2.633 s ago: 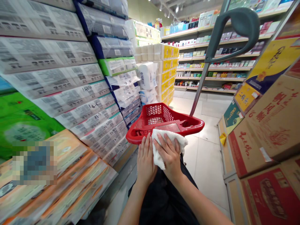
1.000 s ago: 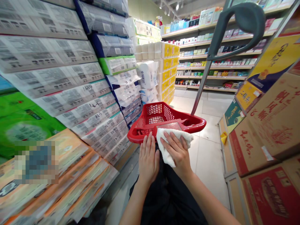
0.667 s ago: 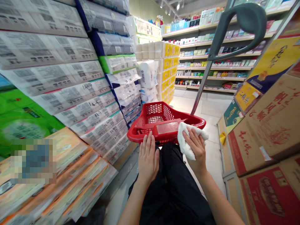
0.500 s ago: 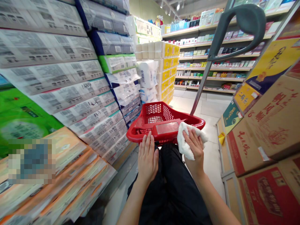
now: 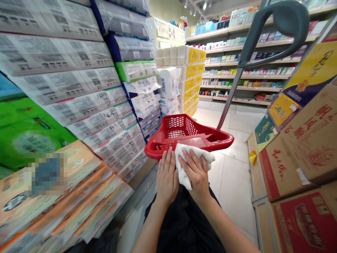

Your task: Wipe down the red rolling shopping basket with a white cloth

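Note:
A red plastic shopping basket (image 5: 156,150) with lattice walls stands in front of my knees, its near side facing me. My left hand (image 5: 167,181) lies against the near side, left of the middle, with fingers stretched out and nothing held. Beside it, my right hand (image 5: 198,175) presses a white cloth (image 5: 182,174) onto the near rim, just below the pale label panel (image 5: 193,142). The fingers are slightly spread over the cloth. From the basket's right corner a metal pole rises to a grey looped handle (image 5: 292,21), tilted to the right.
Stacked wrapped paper packs (image 5: 86,84) rise on the left, above orange packs (image 5: 79,182) and green packs (image 5: 31,130). Cardboard boxes (image 5: 297,158) line the right side. Product shelves (image 5: 244,59) stand beyond the tiled floor (image 5: 234,168).
My right hand has moved left along the near rim with the cloth, from the right corner to beside my left hand. The left hand stays in place on the basket.

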`<state>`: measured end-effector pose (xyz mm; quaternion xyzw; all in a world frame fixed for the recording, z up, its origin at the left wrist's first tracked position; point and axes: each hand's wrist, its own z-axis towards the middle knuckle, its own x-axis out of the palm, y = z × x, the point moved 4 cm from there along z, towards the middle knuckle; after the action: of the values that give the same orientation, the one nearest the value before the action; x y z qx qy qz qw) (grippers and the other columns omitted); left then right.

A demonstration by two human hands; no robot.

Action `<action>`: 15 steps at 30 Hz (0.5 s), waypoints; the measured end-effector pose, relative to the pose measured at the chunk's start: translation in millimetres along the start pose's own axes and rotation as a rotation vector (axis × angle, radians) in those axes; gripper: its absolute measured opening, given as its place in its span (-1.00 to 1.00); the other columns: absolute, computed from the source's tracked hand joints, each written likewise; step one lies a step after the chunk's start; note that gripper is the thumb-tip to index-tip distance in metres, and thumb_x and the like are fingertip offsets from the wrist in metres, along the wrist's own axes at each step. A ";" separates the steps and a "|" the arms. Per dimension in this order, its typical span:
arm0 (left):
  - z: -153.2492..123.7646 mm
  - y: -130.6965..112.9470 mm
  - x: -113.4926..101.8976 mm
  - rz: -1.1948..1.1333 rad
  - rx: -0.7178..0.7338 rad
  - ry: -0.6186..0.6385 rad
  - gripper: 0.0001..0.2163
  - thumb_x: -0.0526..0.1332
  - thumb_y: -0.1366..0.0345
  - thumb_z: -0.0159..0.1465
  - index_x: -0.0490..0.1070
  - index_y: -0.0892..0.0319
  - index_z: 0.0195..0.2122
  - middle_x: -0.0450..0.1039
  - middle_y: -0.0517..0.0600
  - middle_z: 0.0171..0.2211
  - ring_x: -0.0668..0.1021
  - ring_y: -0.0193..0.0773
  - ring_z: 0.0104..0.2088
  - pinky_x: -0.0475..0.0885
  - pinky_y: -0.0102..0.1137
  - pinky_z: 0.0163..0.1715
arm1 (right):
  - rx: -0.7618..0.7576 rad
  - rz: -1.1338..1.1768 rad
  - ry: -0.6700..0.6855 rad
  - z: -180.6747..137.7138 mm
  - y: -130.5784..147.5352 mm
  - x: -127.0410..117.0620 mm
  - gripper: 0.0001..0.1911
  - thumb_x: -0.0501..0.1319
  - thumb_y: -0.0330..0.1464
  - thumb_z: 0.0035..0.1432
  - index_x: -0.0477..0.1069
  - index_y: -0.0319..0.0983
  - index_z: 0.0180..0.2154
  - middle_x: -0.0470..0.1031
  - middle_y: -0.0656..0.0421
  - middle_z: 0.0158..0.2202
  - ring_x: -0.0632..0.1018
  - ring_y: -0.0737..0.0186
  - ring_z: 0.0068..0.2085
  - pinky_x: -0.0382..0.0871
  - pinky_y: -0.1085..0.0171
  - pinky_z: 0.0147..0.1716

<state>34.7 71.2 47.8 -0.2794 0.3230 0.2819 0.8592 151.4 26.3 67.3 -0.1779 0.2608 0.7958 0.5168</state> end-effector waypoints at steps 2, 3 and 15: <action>0.4 -0.7 -0.3 -0.005 -0.006 0.004 -0.45 -0.10 0.30 0.45 -0.24 0.11 0.43 -0.09 0.08 0.44 -0.06 -0.17 0.43 0.00 -0.10 0.36 | -0.021 0.004 0.029 0.0 -5.2 -3.7 -0.55 -0.01 -0.36 0.40 0.25 -0.11 0.27 0.31 0.16 0.28 0.25 0.18 0.34 -0.17 0.07 0.37; 0.6 -1.0 -0.5 -0.009 -0.010 0.002 -0.45 -0.09 0.29 0.45 -0.24 0.11 0.43 -0.09 0.08 0.44 -0.06 -0.17 0.43 0.00 -0.10 0.36 | -0.029 0.005 0.043 -0.2 -8.5 -5.8 -0.56 -0.01 -0.36 0.40 0.26 -0.11 0.26 0.31 0.16 0.29 0.24 0.18 0.34 -0.16 0.08 0.37; 0.7 -2.0 1.1 -0.015 -0.029 0.003 -0.44 -0.07 0.30 0.44 -0.24 0.12 0.43 -0.09 0.08 0.43 -0.08 -0.17 0.44 -0.03 -0.12 0.37 | 0.065 -0.110 -0.107 -24.5 -84.6 -39.4 -0.50 0.08 -0.43 0.33 0.25 -0.07 0.27 0.26 0.06 0.31 0.27 0.04 0.33 0.06 -0.06 0.30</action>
<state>37.0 70.6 48.0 -0.2948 0.3178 0.2796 0.8567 245.1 10.8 49.8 -0.1323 0.2485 0.7655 0.5786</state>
